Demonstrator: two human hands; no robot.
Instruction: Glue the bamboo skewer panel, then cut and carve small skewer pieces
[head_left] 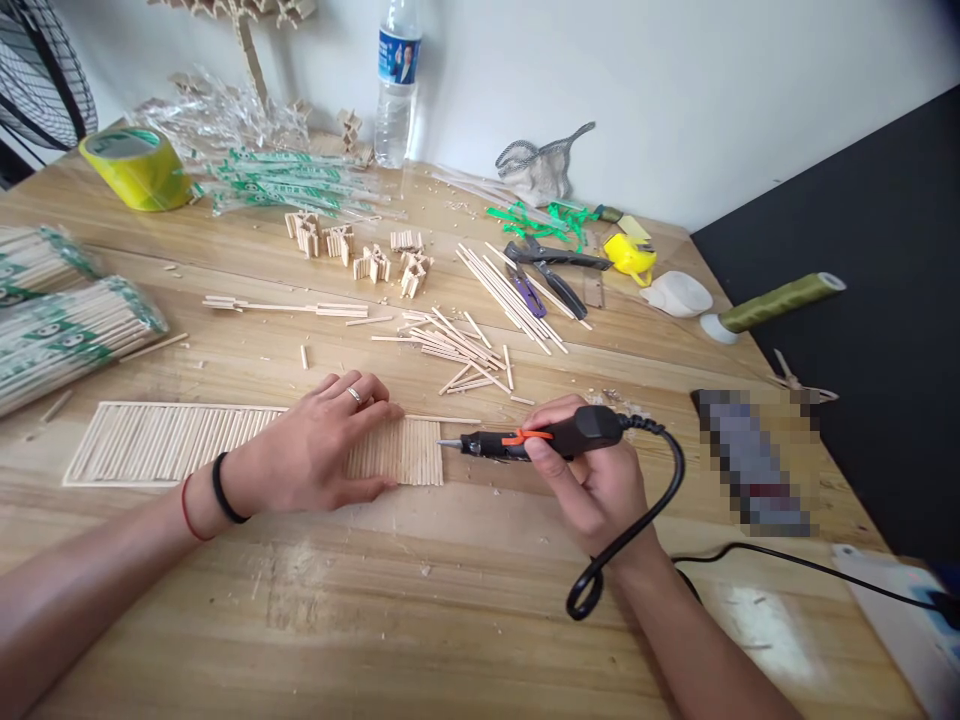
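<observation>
A long flat panel of thin wooden sticks (pixel 172 440) lies on the table, its short sticks side by side along a long edge stick. My left hand (pixel 330 440) rests across the panel with its fingers apart, pressing near the top and bottom edges; a ring is on one finger. In my right hand (pixel 592 470) is a black corded tool (pixel 555 435) with an orange trigger and a metal tip. The tip points left, close to the panel's right end; whether it touches cannot be seen. Loose short sticks (pixel 457 350) lie behind the panel.
Behind are small stick stars (pixel 371 263), long sticks (pixel 517 300), pliers (pixel 555 275), a bottle (pixel 396 90) and yellow tape (pixel 139 168). Bagged sticks (pixel 82 330) lie left. At right are a green roll (pixel 780 302), a pixelated object (pixel 757 470) and the cord (pixel 795 562).
</observation>
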